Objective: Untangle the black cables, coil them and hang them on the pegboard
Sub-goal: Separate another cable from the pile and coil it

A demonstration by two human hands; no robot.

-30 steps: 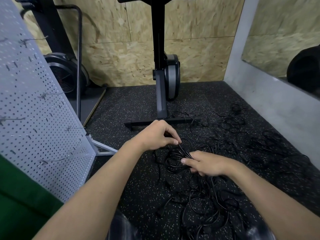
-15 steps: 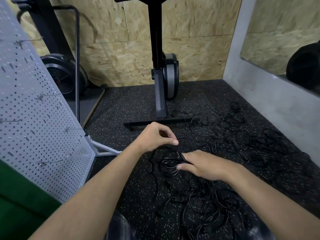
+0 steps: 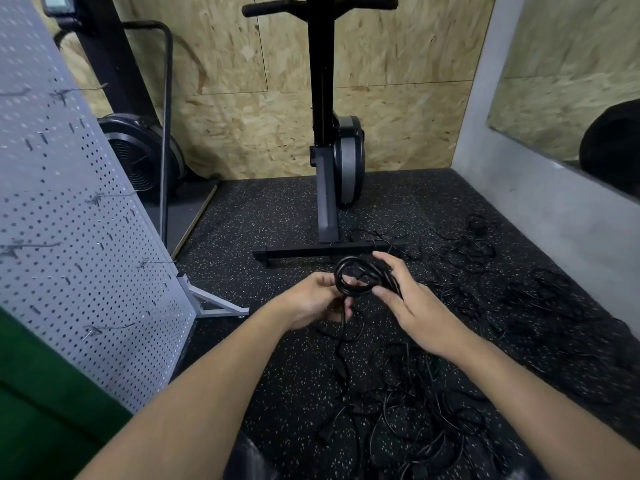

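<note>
A small coil of black cable [image 3: 356, 275] is held up between both hands above the floor. My left hand [image 3: 313, 301] grips the coil's left side, and the cable's loose tail hangs down from it. My right hand [image 3: 412, 304] grips the coil's right side with fingers curled over the loops. A tangle of black cables [image 3: 415, 403] lies on the speckled rubber floor below and to the right. The grey pegboard [image 3: 69, 216] leans at the left, with several wire hooks [image 3: 107, 329] sticking out and nothing hanging on them.
An upright exercise machine [image 3: 329, 168] stands on its base bar just behind the hands. A fan-wheel machine [image 3: 138, 157] sits behind the pegboard. The pegboard's white foot [image 3: 214, 304] juts onto the floor. A grey wall [image 3: 540, 209] bounds the right side.
Both hands have risen from the floor tangle. The cable that was spread in loose loops is now gathered into a tight small coil between them.
</note>
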